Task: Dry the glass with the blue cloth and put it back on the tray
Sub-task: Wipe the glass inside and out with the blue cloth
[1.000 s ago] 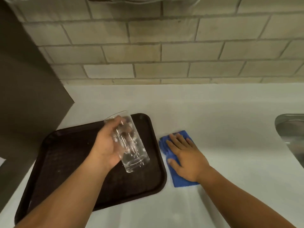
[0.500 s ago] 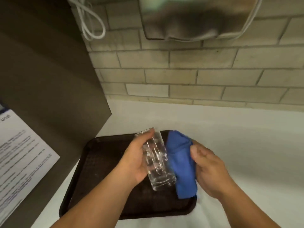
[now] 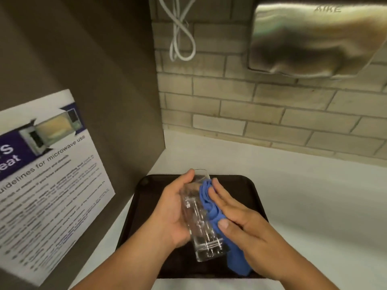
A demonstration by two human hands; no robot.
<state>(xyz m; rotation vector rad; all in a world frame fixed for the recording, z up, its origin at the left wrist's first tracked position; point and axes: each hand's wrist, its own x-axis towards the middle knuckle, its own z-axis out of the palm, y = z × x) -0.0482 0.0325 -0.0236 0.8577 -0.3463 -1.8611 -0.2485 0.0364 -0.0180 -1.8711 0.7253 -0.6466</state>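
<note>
A tall clear glass [image 3: 201, 229] is tilted, rim pointing away from me, above the dark brown tray [image 3: 146, 208]. My left hand [image 3: 171, 214] grips it along its left side. The blue cloth [image 3: 217, 222] is pressed against the glass's right side, bunched near the rim and hanging down past the base. My right hand [image 3: 240, 225] holds the cloth flat against the glass with fingers stretched toward the rim.
The tray lies on a white counter [image 3: 314, 206] in a corner. A dark panel with a microwave-use notice [image 3: 48, 176] stands at the left. Behind is a brick wall with a metal dispenser [image 3: 314, 38] and a looped white cable [image 3: 182, 34].
My right hand lifted the blue cloth off the counter and brought it against the glass. Both hands and the glass now sit over the tray; the view tilted upward.
</note>
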